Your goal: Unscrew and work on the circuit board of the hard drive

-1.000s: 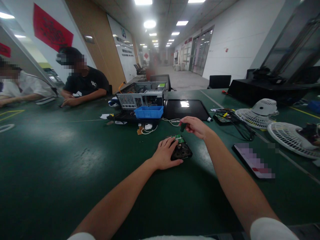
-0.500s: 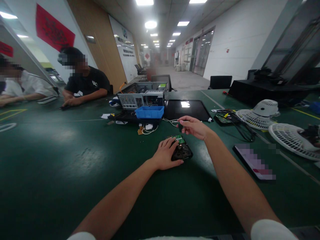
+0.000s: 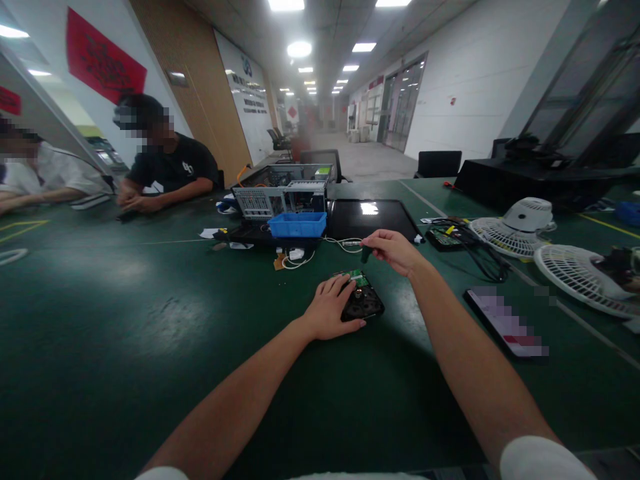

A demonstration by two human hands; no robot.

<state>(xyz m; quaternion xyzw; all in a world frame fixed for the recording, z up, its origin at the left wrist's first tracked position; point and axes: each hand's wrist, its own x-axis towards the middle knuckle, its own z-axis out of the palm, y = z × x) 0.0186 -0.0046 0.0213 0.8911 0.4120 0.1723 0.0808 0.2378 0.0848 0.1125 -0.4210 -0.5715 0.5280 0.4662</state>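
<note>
A hard drive (image 3: 365, 303), black with a green circuit board at its far end, lies on the green table in front of me. Across its left side rests my left hand (image 3: 327, 310), fingers over the top and thumb along the near edge, holding it against the table. My right hand (image 3: 393, 250) hovers just beyond the drive, its fingertips pinched around a small dark green piece (image 3: 367, 254) that hangs down. What kind of piece it is, I cannot make out.
Further back stand an opened computer case (image 3: 283, 200), a blue tray (image 3: 297, 225) and a dark flat screen (image 3: 373, 220). To the right lie a phone (image 3: 505, 323), cables (image 3: 490, 263) and white fan parts (image 3: 513, 227). Two people sit at the far left.
My right hand has turned and its fingers have drawn together, so the small green piece now hangs below the fingertips. The left hand and the hard drive keep their place.
</note>
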